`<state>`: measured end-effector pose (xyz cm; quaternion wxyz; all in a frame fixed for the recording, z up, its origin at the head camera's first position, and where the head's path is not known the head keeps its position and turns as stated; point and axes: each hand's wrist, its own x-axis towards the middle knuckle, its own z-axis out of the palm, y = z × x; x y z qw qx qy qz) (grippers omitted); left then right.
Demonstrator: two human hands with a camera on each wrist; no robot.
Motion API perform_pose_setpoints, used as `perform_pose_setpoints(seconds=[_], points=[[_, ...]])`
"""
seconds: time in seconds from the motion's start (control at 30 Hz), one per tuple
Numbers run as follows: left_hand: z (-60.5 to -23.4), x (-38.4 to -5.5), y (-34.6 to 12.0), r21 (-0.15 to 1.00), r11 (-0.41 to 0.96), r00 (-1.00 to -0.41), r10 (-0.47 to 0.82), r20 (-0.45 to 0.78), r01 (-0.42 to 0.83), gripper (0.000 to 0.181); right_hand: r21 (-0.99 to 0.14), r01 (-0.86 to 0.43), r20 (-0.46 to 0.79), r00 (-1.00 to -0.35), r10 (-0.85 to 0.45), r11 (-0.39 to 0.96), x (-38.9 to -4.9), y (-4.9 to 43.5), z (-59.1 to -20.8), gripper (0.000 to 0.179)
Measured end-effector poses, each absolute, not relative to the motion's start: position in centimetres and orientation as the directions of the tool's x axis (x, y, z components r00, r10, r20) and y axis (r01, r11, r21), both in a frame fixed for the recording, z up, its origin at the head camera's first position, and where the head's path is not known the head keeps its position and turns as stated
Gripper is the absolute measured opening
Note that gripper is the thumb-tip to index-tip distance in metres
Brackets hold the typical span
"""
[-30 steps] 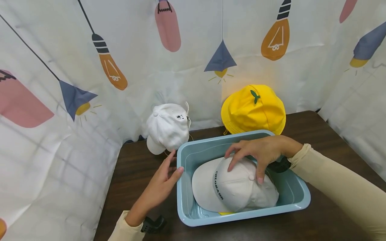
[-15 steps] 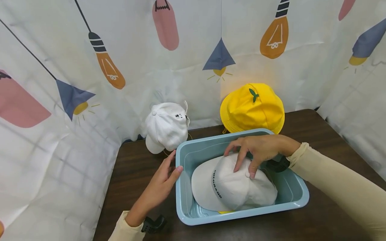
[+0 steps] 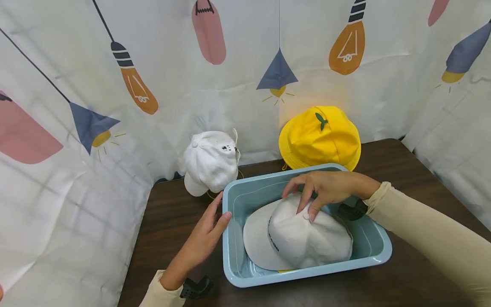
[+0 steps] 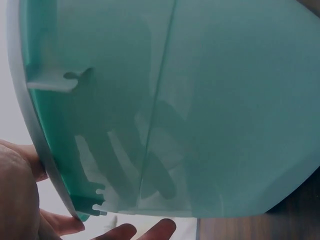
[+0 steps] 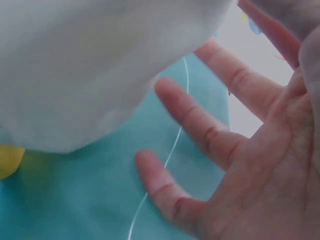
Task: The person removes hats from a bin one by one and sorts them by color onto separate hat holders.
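Note:
A pale blue plastic basin stands on the dark table, holding an off-white baseball cap with dark lettering on its front. My right hand reaches in from the right and pinches the cap's crown near the top button with thumb and forefinger. Its other fingers are spread away from the cap in the right wrist view. My left hand rests against the basin's left rim, fingers fairly straight. In the left wrist view the basin's outer wall fills most of the picture. A bit of something yellow shows beneath the cap.
Behind the basin's left corner sits a white cap with a cord. A yellow bucket hat with a green sprout lies behind the basin on the right. A printed white curtain encloses the wood-grain table at back and sides.
My right thumb and forefinger have drawn together on the crown, and its top has bunched up and tilted toward the front, hiding part of the lettering. My left hand has stayed at the rim.

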<state>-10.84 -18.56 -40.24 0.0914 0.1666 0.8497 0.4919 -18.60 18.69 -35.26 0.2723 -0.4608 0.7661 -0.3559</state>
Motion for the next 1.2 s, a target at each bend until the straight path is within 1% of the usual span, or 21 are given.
perform_pose_setpoints(seconds=[0.2, 0.3, 0.5, 0.73, 0.83, 0.97, 1.07, 1.2], points=[[-40.3, -10.8, -18.4, 0.887, 0.427, -0.927, 0.375, 0.005, 0.178, 0.065, -0.753, -0.593, -0.002, -0.432, -0.902, 0.285, -18.4, 18.9, -35.0, 0.022], [-40.4, -10.8, -18.3, 0.887, 0.426, -0.926, 0.378, 0.007, 0.18, 0.065, -0.747, -0.605, 0.027, -0.44, -0.897, 0.275, -18.3, 19.0, -35.0, 0.021], [-40.6, -10.7, -18.2, 0.883, 0.441, -0.934, 0.358, -0.012, 0.157, 0.066, -0.761, -0.606, 0.094, -0.456, -0.885, 0.231, -18.3, 18.9, -34.7, 0.019], [-40.7, -10.7, -18.3, 0.886, 0.431, -0.931, 0.364, 0.002, 0.17, 0.069, -0.78, -0.584, 0.126, -0.501, -0.856, 0.226, -18.2, 19.3, -33.8, 0.023], [-40.8, -10.8, -18.3, 0.885, 0.426, -0.928, 0.373, 0.016, 0.187, 0.069, -0.785, -0.589, 0.165, -0.496, -0.853, 0.191, -18.4, 19.5, -33.7, 0.024], [-40.9, -10.9, -18.3, 0.883, 0.424, -0.925, 0.379, 0.029, 0.201, 0.068, -0.783, -0.61, 0.233, -0.471, -0.851, 0.124, -18.7, 19.8, -33.6, 0.027], [-40.9, -10.9, -18.4, 0.881, 0.428, -0.926, 0.377, 0.027, 0.2, 0.068, -0.781, -0.615, 0.255, -0.47, -0.845, 0.107, -18.8, 20.0, -33.2, 0.029], [-40.8, -10.7, -18.3, 0.887, 0.425, -0.928, 0.372, 0.009, 0.179, 0.068, -0.797, -0.588, 0.243, -0.517, -0.821, 0.134, -18.6, 20.6, -32.1, 0.031]])
